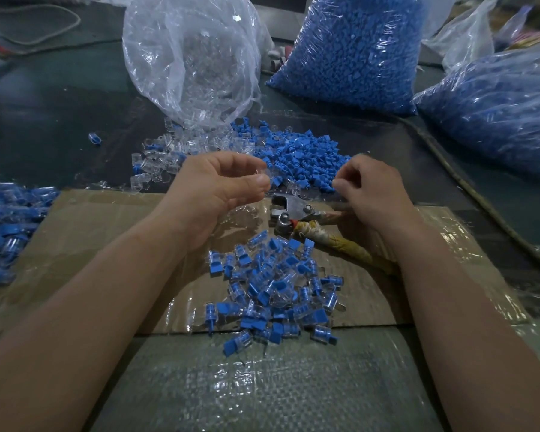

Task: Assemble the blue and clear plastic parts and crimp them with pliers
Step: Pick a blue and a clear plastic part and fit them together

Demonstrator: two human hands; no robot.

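The surface [44,98] bears a taped cardboard sheet [106,232], and on it a heap of assembled pieces [275,291] lies between the forearms. Loose blue parts [303,154] lie just beyond the hands, which are apart. The left hand [212,191] pinches a clear part [263,174]. The right hand [371,191] has curled fingers, but whether it holds anything cannot be told. The pliers [289,210] lie between the two hands.
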